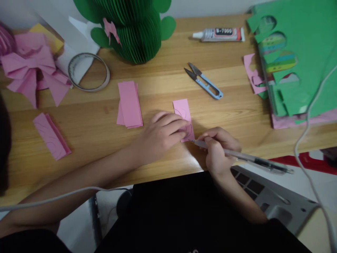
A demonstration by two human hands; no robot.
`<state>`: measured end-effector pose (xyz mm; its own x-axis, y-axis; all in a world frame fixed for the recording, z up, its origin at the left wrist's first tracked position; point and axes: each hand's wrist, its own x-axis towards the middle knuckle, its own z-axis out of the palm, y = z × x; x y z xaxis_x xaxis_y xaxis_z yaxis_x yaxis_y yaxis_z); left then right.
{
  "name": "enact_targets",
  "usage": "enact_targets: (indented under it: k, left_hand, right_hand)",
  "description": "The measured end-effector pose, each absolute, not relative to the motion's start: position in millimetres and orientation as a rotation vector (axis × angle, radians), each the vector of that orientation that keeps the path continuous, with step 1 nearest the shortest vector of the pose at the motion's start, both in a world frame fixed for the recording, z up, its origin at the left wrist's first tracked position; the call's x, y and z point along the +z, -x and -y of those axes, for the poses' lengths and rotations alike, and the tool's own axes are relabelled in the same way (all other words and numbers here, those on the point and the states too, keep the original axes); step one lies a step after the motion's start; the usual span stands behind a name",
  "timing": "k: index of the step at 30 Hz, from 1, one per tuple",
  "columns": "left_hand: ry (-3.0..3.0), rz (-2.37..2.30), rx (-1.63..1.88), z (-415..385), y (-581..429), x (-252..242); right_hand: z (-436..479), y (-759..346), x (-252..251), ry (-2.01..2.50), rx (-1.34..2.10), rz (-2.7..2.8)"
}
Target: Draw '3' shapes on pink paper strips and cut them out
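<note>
A small pink paper strip [182, 109] with curved pen lines lies on the wooden table [231, 116] in front of me. My left hand [161, 134] lies on its near end with the fingers stretched out flat, pressing it down. My right hand [218, 149] is closed round a pen [247, 159], whose tip touches the strip's near right corner.
A stack of pink strips [129, 104] lies left of my hand, another [51, 135] farther left. Thread snips [204, 81], a glue tube [219, 34], a tape ring [88, 72], a green paper cactus [134, 28], a pink bow [31, 70] and green sheets [302, 59] surround the middle.
</note>
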<state>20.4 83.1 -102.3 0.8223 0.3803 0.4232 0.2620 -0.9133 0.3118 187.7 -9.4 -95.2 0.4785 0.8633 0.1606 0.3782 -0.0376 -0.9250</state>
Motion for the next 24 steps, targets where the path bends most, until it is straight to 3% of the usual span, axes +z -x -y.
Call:
enact_targets:
  k: [24]
  left_hand:
    - [-2.693,-0.628,0.645,-85.8,-18.3,-101.2]
  right_hand:
    - [2.6,-188.5,-88.7,1.536,0.598,1.457]
